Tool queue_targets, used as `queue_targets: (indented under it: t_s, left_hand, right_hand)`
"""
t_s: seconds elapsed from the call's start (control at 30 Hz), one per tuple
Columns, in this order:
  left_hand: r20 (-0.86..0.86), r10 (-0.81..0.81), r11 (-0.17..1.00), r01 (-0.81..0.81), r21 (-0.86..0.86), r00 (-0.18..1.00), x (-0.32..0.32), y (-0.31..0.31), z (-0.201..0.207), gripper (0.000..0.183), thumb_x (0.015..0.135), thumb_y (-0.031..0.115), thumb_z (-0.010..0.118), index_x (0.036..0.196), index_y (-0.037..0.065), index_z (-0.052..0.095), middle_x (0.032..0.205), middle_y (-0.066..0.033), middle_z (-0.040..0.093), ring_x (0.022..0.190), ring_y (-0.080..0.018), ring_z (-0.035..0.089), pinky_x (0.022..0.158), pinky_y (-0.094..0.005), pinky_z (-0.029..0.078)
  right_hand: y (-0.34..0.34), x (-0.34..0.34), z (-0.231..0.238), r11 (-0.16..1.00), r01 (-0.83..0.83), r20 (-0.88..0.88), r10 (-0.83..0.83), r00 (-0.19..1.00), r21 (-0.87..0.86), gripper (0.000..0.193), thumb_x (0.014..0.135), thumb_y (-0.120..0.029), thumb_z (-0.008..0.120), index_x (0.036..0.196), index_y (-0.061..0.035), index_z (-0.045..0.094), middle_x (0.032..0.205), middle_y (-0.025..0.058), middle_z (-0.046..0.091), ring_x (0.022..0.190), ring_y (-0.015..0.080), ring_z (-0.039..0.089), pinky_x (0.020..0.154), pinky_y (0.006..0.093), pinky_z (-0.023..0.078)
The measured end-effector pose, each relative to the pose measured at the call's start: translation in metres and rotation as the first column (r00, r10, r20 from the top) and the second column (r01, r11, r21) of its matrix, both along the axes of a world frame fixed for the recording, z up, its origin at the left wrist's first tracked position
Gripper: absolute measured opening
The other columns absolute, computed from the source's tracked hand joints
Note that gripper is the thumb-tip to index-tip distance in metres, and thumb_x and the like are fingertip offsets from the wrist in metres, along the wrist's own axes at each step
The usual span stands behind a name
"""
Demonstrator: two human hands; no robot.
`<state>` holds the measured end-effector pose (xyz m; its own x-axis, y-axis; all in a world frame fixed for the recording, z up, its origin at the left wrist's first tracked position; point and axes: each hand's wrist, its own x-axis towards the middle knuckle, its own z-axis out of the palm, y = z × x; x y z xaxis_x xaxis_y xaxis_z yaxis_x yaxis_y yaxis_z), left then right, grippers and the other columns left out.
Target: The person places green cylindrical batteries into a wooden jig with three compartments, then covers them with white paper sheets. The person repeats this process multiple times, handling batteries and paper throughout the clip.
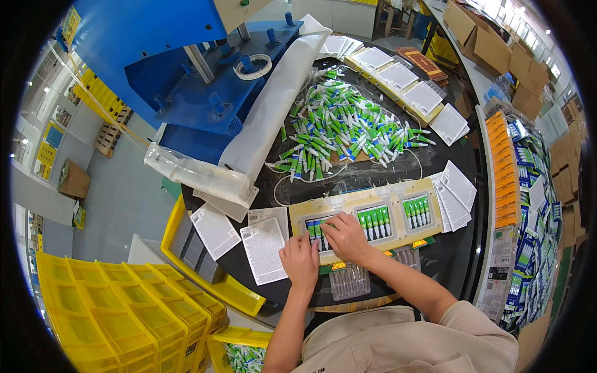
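A long cream tray [404, 238] lies along the near side of the black round table, with three windowed compartments. Small green-and-white squeeze tubes [374, 222] stand in rows in the middle and right compartments. Over the left compartment, my right hand [346, 238] bends its fingers down onto the tubes there, fingertips partly hidden. Beside it, my left hand [300, 261] rests at that compartment's near left corner, fingers curled together; what they grip, if anything, is hidden. Clear ribbed plastic blisters [349, 283] stick out below the tray's near edge.
A heap of loose tubes [348, 118] covers the table's middle. Printed white cards [264, 252] lie left of the tray, more [457, 186] to its right. A second loaded tray [398, 78] sits far right. A blue press [224, 93] stands far left; yellow crates [118, 311] are near left.
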<state>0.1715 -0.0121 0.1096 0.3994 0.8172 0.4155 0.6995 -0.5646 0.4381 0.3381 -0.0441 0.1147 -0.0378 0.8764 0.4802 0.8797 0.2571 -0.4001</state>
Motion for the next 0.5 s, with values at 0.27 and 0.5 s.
queue_targets:
  t_s: [0.27,0.5]
  left_hand:
    - [0.209,0.092,0.927,-0.008,-0.375,0.974,0.006,0.032,-0.011,0.038,0.075,0.02,0.086,0.102,0.004,0.065,0.085,-0.0097,0.059,0.079,-0.0264,0.058,0.07,-0.0402,0.044]
    - [0.392,0.192,0.868,0.03,-0.495,0.9,-0.004,0.031,-0.004,0.034,0.077,0.006,0.081,0.106,0.0,0.065,0.086,-0.0106,0.062,0.073,-0.0234,0.059,0.067,-0.035,0.05]
  right_hand:
    - [-0.002,-0.012,0.0,0.994,0.08,-0.071,-0.085,0.994,-0.078,0.022,0.083,-0.01,0.07,0.104,-0.0027,0.074,0.091,0.0081,0.062,0.09,0.0281,0.058,0.079,0.0403,0.048]
    - [-0.004,-0.018,0.0,0.983,0.164,-0.036,-0.167,0.985,-0.08,0.018,0.082,-0.019,0.076,0.089,-0.0026,0.073,0.087,0.0083,0.061,0.088,0.0271,0.059,0.073,0.039,0.049]
